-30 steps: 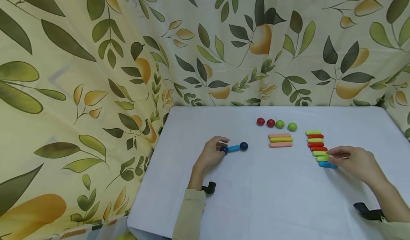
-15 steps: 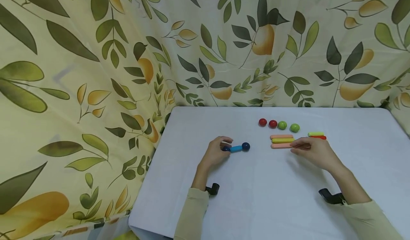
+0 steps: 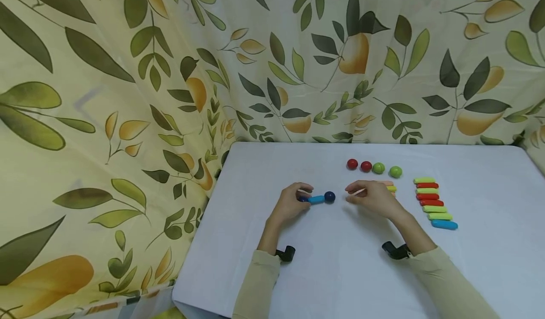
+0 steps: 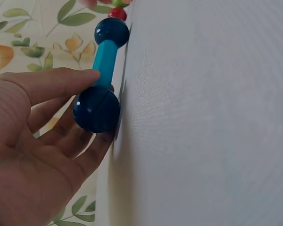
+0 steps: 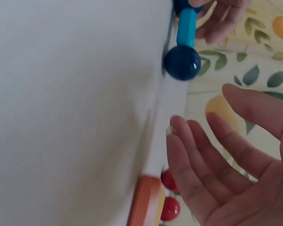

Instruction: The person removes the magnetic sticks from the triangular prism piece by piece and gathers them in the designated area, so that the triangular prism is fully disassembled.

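A light-blue toy rod (image 3: pixel 316 199) with a dark blue ball at each end lies at the table's left half, shaped like a dumbbell. My left hand (image 3: pixel 290 203) holds its left end. In the left wrist view the thumb lies where the rod meets the near ball (image 4: pixel 96 110), and the fingers curl behind that ball. My right hand (image 3: pixel 374 198) hovers to the right of the far ball (image 3: pixel 329 197), apart from it. In the right wrist view its fingers are spread and loosely bent with nothing between them.
Two red balls (image 3: pixel 366 166) and two green balls (image 3: pixel 378 168) sit in a row at the back. Pink and yellow rods (image 3: pixel 391 189) are partly hidden behind the right hand. Several green, red and blue rods (image 3: pixel 430 197) form a column at the right. A patterned curtain (image 3: pixel 264 73) stands behind the table.
My right hand has moved left from the column of rods, past the pink and yellow rods, towards the far dark blue ball. The left hand keeps its hold on the piece.
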A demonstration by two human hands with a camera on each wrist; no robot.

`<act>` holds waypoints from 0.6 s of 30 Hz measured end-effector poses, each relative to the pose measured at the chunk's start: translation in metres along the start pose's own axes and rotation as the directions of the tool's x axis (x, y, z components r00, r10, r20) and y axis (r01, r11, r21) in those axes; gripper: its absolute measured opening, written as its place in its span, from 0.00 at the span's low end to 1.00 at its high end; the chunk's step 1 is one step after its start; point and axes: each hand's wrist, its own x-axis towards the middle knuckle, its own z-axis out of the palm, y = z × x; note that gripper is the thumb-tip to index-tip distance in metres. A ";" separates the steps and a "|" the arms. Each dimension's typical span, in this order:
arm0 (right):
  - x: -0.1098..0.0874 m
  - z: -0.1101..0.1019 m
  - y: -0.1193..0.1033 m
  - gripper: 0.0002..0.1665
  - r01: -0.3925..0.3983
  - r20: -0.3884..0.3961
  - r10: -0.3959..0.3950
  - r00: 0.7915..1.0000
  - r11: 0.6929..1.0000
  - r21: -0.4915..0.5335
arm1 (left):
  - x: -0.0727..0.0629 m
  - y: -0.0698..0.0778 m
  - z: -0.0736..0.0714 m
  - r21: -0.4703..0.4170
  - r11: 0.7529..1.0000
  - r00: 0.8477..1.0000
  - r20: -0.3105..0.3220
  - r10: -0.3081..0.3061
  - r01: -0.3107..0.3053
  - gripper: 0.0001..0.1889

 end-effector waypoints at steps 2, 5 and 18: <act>0.007 0.007 -0.003 0.22 -0.002 0.009 0.002 1.000 1.000 0.012 | -0.001 0.000 0.000 0.002 1.000 1.000 -0.002 -0.001 0.001 0.25; 0.015 0.017 -0.006 0.23 -0.007 0.018 0.007 1.000 1.000 0.023 | -0.001 0.000 0.000 0.003 1.000 1.000 -0.008 0.001 -0.001 0.25; 0.027 0.044 -0.014 0.20 -0.072 0.006 0.071 0.997 0.997 0.011 | 0.002 -0.007 0.000 -0.024 1.000 0.999 -0.033 0.006 -0.007 0.23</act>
